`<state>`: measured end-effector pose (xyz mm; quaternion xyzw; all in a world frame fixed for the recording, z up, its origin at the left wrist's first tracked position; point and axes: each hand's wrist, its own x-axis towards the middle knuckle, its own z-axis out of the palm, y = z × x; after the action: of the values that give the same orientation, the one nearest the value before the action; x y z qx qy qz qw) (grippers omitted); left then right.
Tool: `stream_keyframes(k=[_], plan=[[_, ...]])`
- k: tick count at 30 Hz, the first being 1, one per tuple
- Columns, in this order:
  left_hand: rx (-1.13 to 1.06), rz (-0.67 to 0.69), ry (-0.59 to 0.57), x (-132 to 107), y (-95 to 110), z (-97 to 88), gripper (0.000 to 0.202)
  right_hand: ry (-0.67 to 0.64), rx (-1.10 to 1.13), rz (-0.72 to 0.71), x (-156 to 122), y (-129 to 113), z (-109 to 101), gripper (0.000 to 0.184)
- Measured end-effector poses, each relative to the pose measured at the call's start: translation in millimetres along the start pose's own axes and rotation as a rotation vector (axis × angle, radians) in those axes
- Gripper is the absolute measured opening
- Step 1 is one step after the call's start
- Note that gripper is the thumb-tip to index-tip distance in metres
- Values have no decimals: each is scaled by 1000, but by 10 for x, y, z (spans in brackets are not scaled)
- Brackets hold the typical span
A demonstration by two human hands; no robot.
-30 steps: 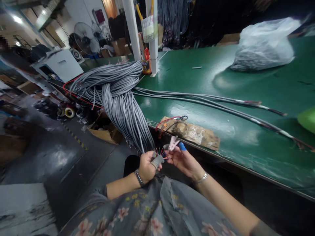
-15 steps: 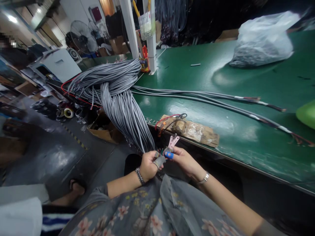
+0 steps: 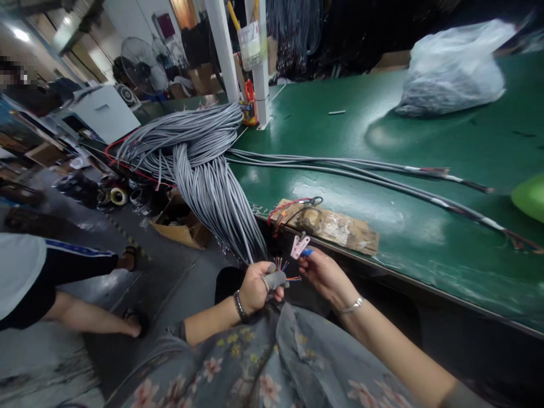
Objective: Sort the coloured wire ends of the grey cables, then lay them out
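Observation:
My left hand [image 3: 255, 286] is closed round the end of a grey cable, its thumb in a grey finger cot. Thin coloured wires [image 3: 281, 265] fan out of the cable end above that thumb. My right hand [image 3: 325, 275] is closed on a small pink cutter [image 3: 299, 246], one finger wearing a blue cot; it sits just right of the wires and pinches an orange one. The held cable belongs to a thick bundle of grey cables [image 3: 204, 170] that hangs off the edge of the green table [image 3: 382, 238].
A worn cardboard pad [image 3: 335, 225] with a red wire lies on the table edge above my hands. Long grey cables [image 3: 361, 173] stretch right across the table. A plastic bag [image 3: 454, 68] lies far right. A person's legs [image 3: 76, 283] cross the floor at left, near an open cardboard box [image 3: 178, 224].
My right hand has moved slightly right of the wire ends, drawing an orange wire out. A person has walked further into view on the left floor.

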<state>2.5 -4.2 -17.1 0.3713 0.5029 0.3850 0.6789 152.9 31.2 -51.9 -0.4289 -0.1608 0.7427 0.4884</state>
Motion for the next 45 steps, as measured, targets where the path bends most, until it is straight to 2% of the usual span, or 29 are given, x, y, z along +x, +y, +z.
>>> stream_keyframes(k=[5, 9, 12, 17, 20, 23, 27, 30, 35, 39, 45], plan=[[-101, -16, 48, 37, 39, 75, 41, -145, 72, 23, 10, -60, 18, 47], [-82, -13, 50, 69, 52, 121, 42, -195, -12, 2, 19, -131, 105, 58], [-42, 18, 58, 80, 29, 116, 43, -255, -64, -4, -7, -158, 103, 59], [88, 76, 60, 56, 23, 86, 49, -385, -234, 33, -149, -109, -40, 52], [151, 80, 58, 49, 35, 79, 51, -336, -343, -67, -234, -65, -88, 48], [229, 100, -2, 54, 30, 64, 50, -245, -400, -175, -281, -47, -59, 46], [389, 179, -94, 43, 13, 26, 42, -221, -450, -182, -278, -50, 25, 49], [342, 150, -35, 31, 3, 14, 41, -212, -457, -174, -255, -43, 73, 51], [5, 19, 121, 63, -37, 32, 45, -197, -407, -148, -237, -3, 105, 53], [-107, 38, 193, 87, -34, 58, 45, -196, -386, -151, -247, 6, 110, 52], [-129, 59, 226, 82, 20, 79, 45, -222, -339, -159, -246, 25, 97, 45]])
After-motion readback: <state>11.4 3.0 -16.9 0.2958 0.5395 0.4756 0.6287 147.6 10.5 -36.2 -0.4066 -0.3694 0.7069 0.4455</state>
